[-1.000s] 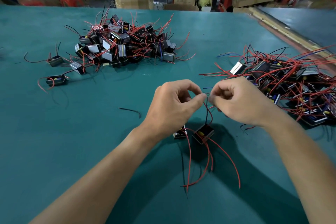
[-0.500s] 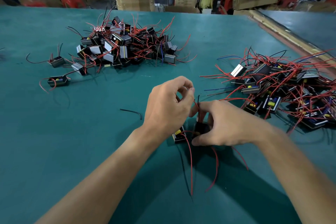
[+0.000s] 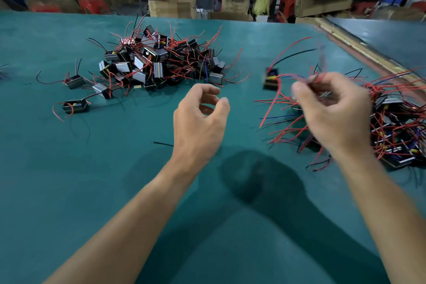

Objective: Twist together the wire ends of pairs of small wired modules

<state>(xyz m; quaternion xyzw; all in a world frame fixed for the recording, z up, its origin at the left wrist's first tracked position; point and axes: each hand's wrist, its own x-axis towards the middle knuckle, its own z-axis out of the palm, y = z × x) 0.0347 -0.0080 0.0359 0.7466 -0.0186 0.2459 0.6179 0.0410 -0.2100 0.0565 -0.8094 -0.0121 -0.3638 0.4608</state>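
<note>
Both hands have left the spot in front of me, and the right hand [image 3: 334, 110] has swung out right, taking the module [image 3: 270, 78] with it. Close by, wide green table [image 3: 115, 191] shows between the two arms. The left hand [image 3: 200, 120] hangs above it, fingers loosely curled, holding nothing, and it hides one end of a short black wire [image 3: 162, 143]. The right hand is blurry. Its fingers curl around red wires [image 3: 270, 108] that run to the module just left of it. I cannot tell if the module touches the table. The right pile [image 3: 396, 127] is cut off at the picture's edge. The left pile [image 3: 161, 62] sits farther back, well apart. Boxes [image 3: 173, 6] stand past the far table edge.
</note>
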